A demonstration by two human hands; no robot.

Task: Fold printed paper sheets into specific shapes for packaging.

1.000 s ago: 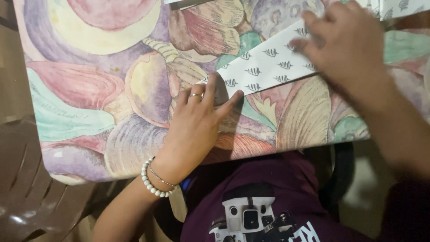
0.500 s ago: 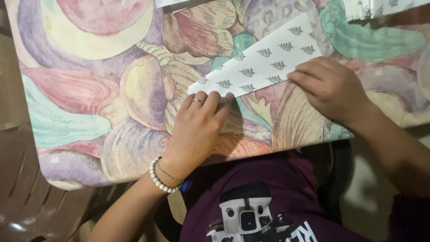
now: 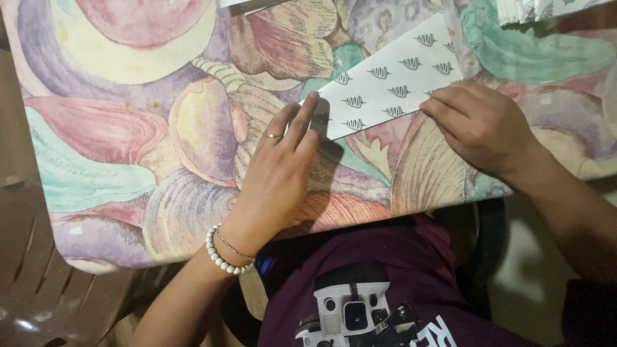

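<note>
White patterned paper strip (image 3: 385,90), right of centre on the floral tabletop (image 3: 128,128), long axis slanting from centre to upper right. Left hand (image 3: 283,167) flat, fingertips pinning its lower-left end; right hand (image 3: 475,125) pressing its lower edge.

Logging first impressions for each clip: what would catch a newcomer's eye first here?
The tablecloth with its big pastel swirls of pink, purple, yellow and green fills most of the view. On it, upper centre, lies a white paper strip printed with small dark leaf shapes, running diagonally. The left hand, with a ring and a white bead bracelet, presses its lower left end, and the right hand presses its lower edge further right.
</note>
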